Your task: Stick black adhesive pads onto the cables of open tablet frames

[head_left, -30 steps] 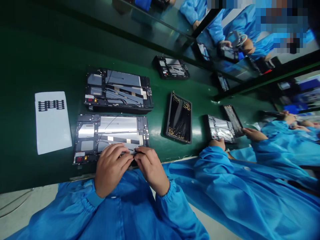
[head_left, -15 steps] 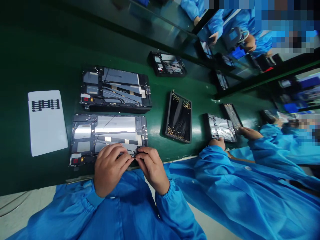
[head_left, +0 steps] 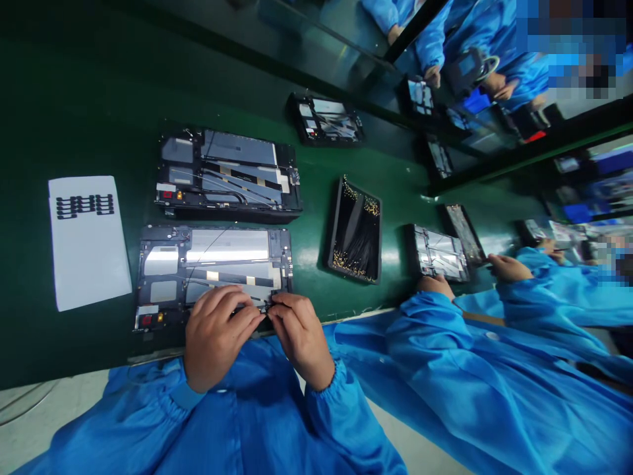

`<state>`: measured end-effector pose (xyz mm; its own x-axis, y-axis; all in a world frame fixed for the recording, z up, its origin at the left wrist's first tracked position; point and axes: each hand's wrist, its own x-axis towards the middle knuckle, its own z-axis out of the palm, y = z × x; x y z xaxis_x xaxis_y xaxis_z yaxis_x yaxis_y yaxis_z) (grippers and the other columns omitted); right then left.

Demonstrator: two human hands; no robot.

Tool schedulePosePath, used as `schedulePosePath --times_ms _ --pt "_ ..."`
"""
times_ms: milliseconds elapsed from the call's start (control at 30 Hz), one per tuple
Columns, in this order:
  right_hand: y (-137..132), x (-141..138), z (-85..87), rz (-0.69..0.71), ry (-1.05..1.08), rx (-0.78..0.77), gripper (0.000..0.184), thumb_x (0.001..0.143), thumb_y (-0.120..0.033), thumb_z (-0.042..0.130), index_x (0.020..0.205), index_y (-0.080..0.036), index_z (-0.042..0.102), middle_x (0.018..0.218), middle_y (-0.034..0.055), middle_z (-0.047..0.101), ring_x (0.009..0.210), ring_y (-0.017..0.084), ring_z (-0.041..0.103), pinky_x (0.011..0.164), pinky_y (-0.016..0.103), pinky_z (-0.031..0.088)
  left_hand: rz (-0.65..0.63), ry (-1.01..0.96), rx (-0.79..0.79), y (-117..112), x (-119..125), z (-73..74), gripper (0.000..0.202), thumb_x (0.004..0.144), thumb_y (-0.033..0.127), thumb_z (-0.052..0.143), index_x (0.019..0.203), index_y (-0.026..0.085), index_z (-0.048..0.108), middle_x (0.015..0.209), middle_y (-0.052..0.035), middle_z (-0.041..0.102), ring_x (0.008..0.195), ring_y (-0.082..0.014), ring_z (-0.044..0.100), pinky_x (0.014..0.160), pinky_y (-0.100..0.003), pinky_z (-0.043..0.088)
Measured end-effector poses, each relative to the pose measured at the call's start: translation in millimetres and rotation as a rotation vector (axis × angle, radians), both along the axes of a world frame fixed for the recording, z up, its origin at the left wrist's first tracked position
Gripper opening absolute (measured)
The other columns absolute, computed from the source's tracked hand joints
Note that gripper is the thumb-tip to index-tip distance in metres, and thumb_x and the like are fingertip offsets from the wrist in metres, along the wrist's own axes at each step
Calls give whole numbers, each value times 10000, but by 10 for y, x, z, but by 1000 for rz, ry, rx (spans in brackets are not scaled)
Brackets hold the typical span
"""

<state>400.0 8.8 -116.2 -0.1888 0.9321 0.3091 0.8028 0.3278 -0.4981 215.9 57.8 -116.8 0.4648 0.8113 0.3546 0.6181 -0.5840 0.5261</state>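
An opened tablet (head_left: 227,244) lies in front of me, its metal panels, flat ribbon strips and black frame exposed. My left hand (head_left: 220,336) is over its near edge, thumb and fingers pinched together. Just right of it, my right hand (head_left: 301,336) pinches at the near right corner, its fingertips almost touching the left ones. Whatever tiny dark part lies between the fingertips is too small to make out. A thin black cable (head_left: 198,257) curves loosely across the tablet and runs towards my left hand, which hides its lower end.
Behind lies a second opened tablet (head_left: 227,171) on a black block; a third (head_left: 326,120) is farther back. Right stands a black tray (head_left: 378,244) of thin gold-tipped cables. Left lies a white sheet (head_left: 91,264) with black stickers. A co-worker's hands (head_left: 509,268) work at the right.
Both my hands stay pinched at the same corner, with hardly any movement. The view has shifted slightly. The co-worker's hands at the right have moved a little to the right.
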Motion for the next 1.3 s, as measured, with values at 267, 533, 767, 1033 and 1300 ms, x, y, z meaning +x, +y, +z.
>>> schedulePosePath --times_ms 267,533,767,1033,1300 --pt "-193 2 -191 51 -33 118 427 951 -103 622 1373 -136 564 1303 185 624 1289 264 576 1075 465 539 -48 -174 -7 -38 -208 61 124 895 164 690 978 197 604 1153 -79 685 1219 -257 608 1070 -472 477" --pt "-236 -48 -281 41 -86 121 507 950 -227 629 1446 -180 538 1396 198 578 1338 315 546 1052 523 547 107 -164 80 -35 -600 181 198 856 159 727 1017 221 628 1150 -88 698 1231 -312 612 1074 -575 483" --pt "-237 -55 -313 23 -87 129 466 970 -245 602 1431 -225 541 1421 178 558 1358 306 526 1057 540 539 180 -155 50 -82 -755 137 210 858 157 724 1032 248 650 1188 -69 696 1240 -312 611 1105 -601 467" --pt "-64 29 -300 -81 133 172 379 962 -194 649 1331 -205 565 1283 153 656 1248 257 621 1081 541 521 46 -26 32 -10 -696 120 208 912 295 692 1107 245 639 1149 -60 702 1153 -277 642 998 -482 500" --pt "-20 -50 -292 -140 202 180 213 940 -225 689 1140 -210 618 1158 124 702 1122 238 679 1030 509 555 105 69 79 -9 -471 11 156 903 318 709 903 211 595 964 -42 718 969 -233 674 840 -376 474"
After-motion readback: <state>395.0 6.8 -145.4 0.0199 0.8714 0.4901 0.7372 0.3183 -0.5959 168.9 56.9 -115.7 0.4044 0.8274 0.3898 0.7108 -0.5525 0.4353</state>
